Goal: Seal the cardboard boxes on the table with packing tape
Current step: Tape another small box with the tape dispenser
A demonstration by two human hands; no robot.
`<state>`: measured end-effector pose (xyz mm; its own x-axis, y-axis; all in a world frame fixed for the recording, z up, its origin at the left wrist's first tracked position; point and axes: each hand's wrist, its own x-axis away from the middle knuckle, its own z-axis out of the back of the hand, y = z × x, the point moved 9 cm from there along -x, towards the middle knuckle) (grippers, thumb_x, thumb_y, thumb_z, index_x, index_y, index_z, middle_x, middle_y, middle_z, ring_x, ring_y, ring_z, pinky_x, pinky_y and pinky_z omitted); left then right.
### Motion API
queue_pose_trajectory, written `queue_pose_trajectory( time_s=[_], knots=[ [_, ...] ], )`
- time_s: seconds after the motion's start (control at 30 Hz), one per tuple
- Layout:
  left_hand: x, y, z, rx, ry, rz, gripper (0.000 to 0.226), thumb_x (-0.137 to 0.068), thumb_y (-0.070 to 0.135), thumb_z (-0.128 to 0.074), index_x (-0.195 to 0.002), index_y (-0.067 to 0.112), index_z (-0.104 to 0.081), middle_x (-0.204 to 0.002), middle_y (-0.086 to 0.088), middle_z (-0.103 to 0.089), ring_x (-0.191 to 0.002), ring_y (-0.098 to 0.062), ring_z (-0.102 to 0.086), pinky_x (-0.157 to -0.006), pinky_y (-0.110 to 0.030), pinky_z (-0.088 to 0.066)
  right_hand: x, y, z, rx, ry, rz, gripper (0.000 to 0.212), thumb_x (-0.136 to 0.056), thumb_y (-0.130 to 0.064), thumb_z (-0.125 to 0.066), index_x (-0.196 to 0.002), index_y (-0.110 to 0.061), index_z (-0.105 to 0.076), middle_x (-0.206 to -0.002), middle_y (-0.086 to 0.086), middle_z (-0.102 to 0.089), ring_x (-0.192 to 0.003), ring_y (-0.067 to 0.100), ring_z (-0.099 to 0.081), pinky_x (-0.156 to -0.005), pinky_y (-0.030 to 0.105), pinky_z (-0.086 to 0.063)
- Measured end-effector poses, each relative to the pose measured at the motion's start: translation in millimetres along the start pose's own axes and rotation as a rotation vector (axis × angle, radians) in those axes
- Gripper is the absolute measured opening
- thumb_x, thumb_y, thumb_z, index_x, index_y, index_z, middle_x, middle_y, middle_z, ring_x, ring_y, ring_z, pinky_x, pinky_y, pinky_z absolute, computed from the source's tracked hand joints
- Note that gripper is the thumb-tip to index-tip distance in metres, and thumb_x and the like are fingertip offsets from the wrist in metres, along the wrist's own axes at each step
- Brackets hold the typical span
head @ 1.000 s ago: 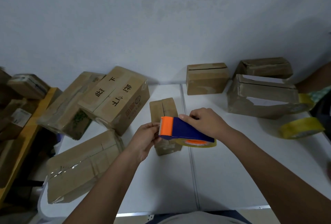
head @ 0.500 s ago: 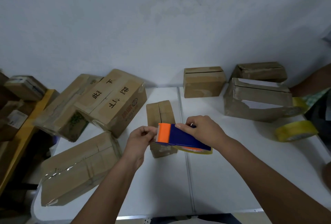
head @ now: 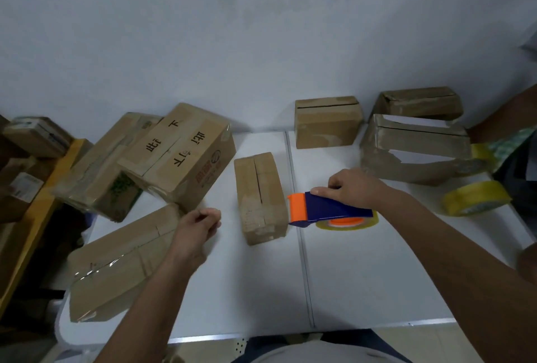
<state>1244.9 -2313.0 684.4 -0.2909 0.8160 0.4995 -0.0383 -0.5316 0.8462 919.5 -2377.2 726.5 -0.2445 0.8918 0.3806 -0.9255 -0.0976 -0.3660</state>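
A small cardboard box (head: 260,197) lies in the middle of the white table (head: 252,290), its top seam running away from me. Just right of it my right hand (head: 353,188) grips a blue and orange tape dispenser (head: 328,210) loaded with a yellowish roll; the orange end almost touches the box's right side. My left hand (head: 197,227) hovers left of the box with fingers curled and nothing in it, over the corner of a flat taped box (head: 116,264).
A printed box (head: 177,156) and another beneath it are stacked at the left. Three boxes (head: 327,121) stand along the back wall to the right. A loose yellow tape roll (head: 476,198) lies at far right, near another person's arm (head: 505,118). More boxes sit off-table at left.
My hands have parted. The left hand let go of the dispenser's front and moved left; the right hand carried the dispenser to the right of the small box.
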Motion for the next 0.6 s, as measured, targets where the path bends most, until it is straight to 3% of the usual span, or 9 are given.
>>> queue_pose_trajectory(
  time_s=[0.1, 0.2, 0.3, 0.43, 0.6],
  knots=[
    [4, -21, -8, 0.017, 0.029, 0.041, 0.016, -0.096, 0.014, -0.064, -0.102, 0.000, -0.065, -0.093, -0.008, -0.063, -0.080, -0.015, -0.058, -0.069, -0.026, -0.045, -4, 12, -8, 0.037, 0.037, -0.058, 0.063, -0.084, -0.078, -0.035, -0.075, -0.022, -0.063, -0.072, -0.003, -0.063, -0.068, 0.011, -0.061, -0.068, 0.027, -0.048],
    [2, -34, -14, 0.016, 0.045, 0.039, 0.016, -0.093, 0.020, -0.069, -0.097, 0.005, -0.064, -0.097, -0.007, -0.065, -0.090, -0.021, -0.060, -0.077, -0.030, -0.046, -4, 19, -13, 0.042, 0.074, -0.083, 0.062, -0.081, -0.081, -0.037, -0.068, -0.024, -0.060, -0.068, -0.005, -0.062, -0.066, 0.011, -0.061, -0.066, 0.026, -0.046],
    [-1, -40, -20, -0.046, 0.058, 0.023, 0.027, -0.090, 0.024, -0.072, -0.102, 0.002, -0.063, -0.098, -0.010, -0.064, -0.089, -0.021, -0.059, -0.075, -0.030, -0.046, -4, 19, -16, 0.053, 0.075, -0.089, 0.061, -0.081, -0.080, -0.041, -0.069, -0.024, -0.062, -0.068, -0.004, -0.062, -0.066, 0.011, -0.061, -0.061, 0.024, -0.042],
    [-3, -52, -23, -0.072, 0.095, 0.067, 0.033, -0.087, 0.030, -0.076, -0.107, 0.009, -0.059, -0.103, -0.006, -0.062, -0.096, -0.022, -0.058, -0.085, -0.035, -0.048, -7, 19, -19, 0.075, 0.071, -0.102, 0.058, -0.081, -0.080, -0.044, -0.071, -0.025, -0.060, -0.070, -0.005, -0.061, -0.067, 0.011, -0.061, -0.060, 0.023, -0.040],
    [0, -52, -29, -0.071, 0.113, 0.055, 0.038, -0.087, 0.031, -0.075, -0.110, 0.011, -0.052, -0.095, -0.001, -0.056, -0.083, -0.010, -0.053, -0.072, -0.027, -0.042, -13, 20, -24, 0.103, 0.067, -0.098, 0.061, -0.082, -0.078, -0.043, -0.080, -0.022, -0.065, -0.074, -0.004, -0.062, -0.071, 0.012, -0.061, -0.062, 0.024, -0.041]
  ],
)
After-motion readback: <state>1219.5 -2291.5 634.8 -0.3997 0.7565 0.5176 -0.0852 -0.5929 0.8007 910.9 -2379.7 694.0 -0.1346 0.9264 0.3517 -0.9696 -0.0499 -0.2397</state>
